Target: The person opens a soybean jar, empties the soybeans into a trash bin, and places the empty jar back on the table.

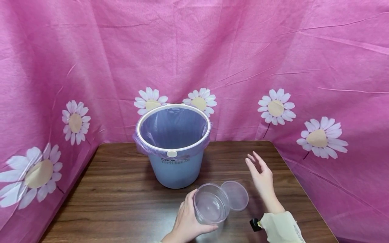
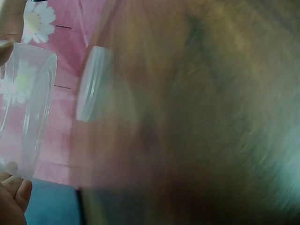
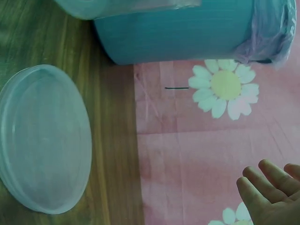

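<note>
The left hand [image 1: 188, 222] is gripping a clear plastic container [image 1: 211, 204], fingers curled round its wall, and is holding it tilted so the open mouth is facing up and toward the viewer. In the left wrist view the container [image 2: 23, 108] is showing as a transparent cup with fingertips at its bottom edge; the rest of that picture is blurred. The container is looking empty, as far as the head view is showing.

At about three o'clock from the container, the right hand [image 1: 261, 175] is hovering above the table [image 1: 121, 189] with fingers spread and relaxed, holding nothing; the right wrist view is showing only its straight fingertips [image 3: 269, 187].

Between the two hands, just beside the container at about two o'clock, the clear round lid [image 1: 235, 195] is lying flat on the wood, apart from the right hand. The right wrist view is showing the lid [image 3: 44, 138] resting alone on the table.

At twelve o'clock from the container, the blue bin [image 1: 174, 148] is standing upright with a purple liner [image 1: 173, 126] folded over its rim, its inside appearing empty.

Judging from this, the lid is already off and set aside, and the container is in hand but not yet over the bin. A pink flowered cloth [image 1: 273, 67] is hanging behind and at both sides.
</note>
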